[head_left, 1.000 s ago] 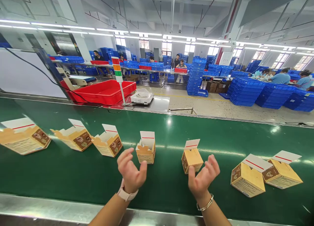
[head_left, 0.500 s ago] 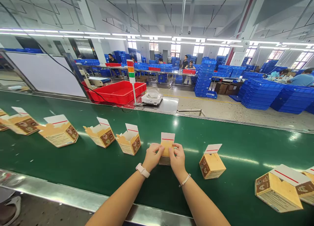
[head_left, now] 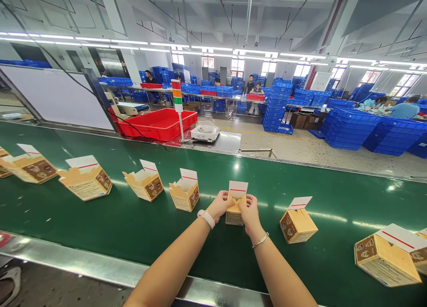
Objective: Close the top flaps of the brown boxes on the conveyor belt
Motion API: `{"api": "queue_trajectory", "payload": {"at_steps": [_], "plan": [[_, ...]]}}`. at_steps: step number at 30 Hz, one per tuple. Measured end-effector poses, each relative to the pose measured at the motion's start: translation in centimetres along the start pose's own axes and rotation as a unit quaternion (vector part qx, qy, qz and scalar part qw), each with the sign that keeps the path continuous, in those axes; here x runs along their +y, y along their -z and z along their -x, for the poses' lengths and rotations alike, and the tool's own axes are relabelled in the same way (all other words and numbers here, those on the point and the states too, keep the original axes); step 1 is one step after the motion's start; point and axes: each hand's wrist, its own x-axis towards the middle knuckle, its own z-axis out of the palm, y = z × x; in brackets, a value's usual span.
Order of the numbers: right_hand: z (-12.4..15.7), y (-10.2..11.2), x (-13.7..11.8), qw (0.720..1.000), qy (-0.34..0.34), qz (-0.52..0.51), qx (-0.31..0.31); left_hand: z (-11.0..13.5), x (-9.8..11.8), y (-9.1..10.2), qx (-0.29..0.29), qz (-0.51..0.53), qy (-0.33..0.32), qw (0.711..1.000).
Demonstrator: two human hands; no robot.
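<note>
Ahead of me on the green conveyor belt [head_left: 203, 262] stands a small tan cardboard box [head_left: 234, 219], its white lid flap with a red line raised at the back. My left hand [head_left: 220, 205], below a pale watch, grips the left side of the box at its top flaps. On the opposite side, my right hand [head_left: 251, 212] is closed on the flaps, thumb towards the middle. Fingers partly hide the top edges. Nearest on the left is an open-topped box [head_left: 184, 198]; on the right, a box [head_left: 298, 226] has its tan top folded down and white flap up.
Several more boxes line the belt on both sides, such as one at far right [head_left: 387, 258]. Beyond the belt are a red bin [head_left: 156, 124], a signal light [head_left: 177, 95] and a white scale [head_left: 205, 132]. Blue crates and people at tables fill the background.
The boxes on the belt have shifted right, and both hands have moved right with the middle box. Its tan flap, upright between my hands before, is now pushed down, with my thumbs at the top.
</note>
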Motion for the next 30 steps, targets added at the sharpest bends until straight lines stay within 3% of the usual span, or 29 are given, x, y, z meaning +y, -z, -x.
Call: {"api": "queue_trajectory", "payload": {"at_steps": [2, 4, 6, 7, 8, 9, 11, 13, 14, 16, 19, 21, 23, 26, 30], "plan": [[0.4, 0.8, -0.1, 0.999, 0.020, 0.005, 0.036, 0.8, -0.5, 0.5, 0.033, -0.019, -0.070, 0.997], [1.5, 1.8, -0.2, 0.989, 0.113, 0.019, 0.094, 1.8, -1.2, 2.0, 0.134, -0.065, -0.230, 0.962], [3.0, 2.5, -0.3, 0.951, 0.275, 0.045, 0.136, 2.6, -1.7, 4.3, 0.291, -0.120, -0.406, 0.858], [3.8, 2.7, -0.4, 0.921, 0.360, 0.057, 0.137, 2.8, -1.8, 5.5, 0.366, -0.141, -0.454, 0.800], [4.7, 2.6, -0.6, 0.892, 0.431, 0.063, 0.123, 2.8, -1.8, 6.6, 0.425, -0.159, -0.467, 0.759], [5.4, 2.3, -0.8, 0.867, 0.484, 0.065, 0.097, 2.7, -1.6, 7.6, 0.456, -0.174, -0.449, 0.748], [6.5, 1.0, -1.2, 0.841, 0.537, 0.066, 0.002, 2.1, -1.4, 9.0, 0.436, -0.185, -0.368, 0.801], [6.7, -1.0, -1.3, 0.838, 0.528, 0.080, -0.114, 1.3, -1.4, 9.6, 0.367, -0.167, -0.304, 0.863], [6.4, -2.1, -1.2, 0.839, 0.510, 0.092, -0.163, 0.9, -1.6, 9.7, 0.341, -0.158, -0.293, 0.879], [5.5, -4.2, -1.0, 0.847, 0.467, 0.118, -0.224, 0.4, -2.1, 9.8, 0.317, -0.151, -0.303, 0.886], [3.9, -6.3, -0.8, 0.860, 0.420, 0.129, -0.259, 0.3, -2.7, 9.9, 0.287, -0.137, -0.336, 0.887], [3.3, -7.0, -1.1, 0.869, 0.407, 0.108, -0.261, 0.4, -2.6, 9.9, 0.261, -0.144, -0.358, 0.885], [3.1, -7.3, -1.4, 0.899, 0.372, 0.075, -0.219, 0.4, -2.0, 9.7, 0.240, -0.151, -0.344, 0.895], [3.1, -7.8, -1.7, 0.951, 0.280, 0.051, -0.122, 0.0, -1.1, 9.1, 0.229, -0.127, -0.264, 0.928], [2.2, -8.6, -1.2, 0.977, 0.193, 0.075, -0.048, -1.1, -0.3, 8.6, 0.221, -0.098, -0.173, 0.955]]}}
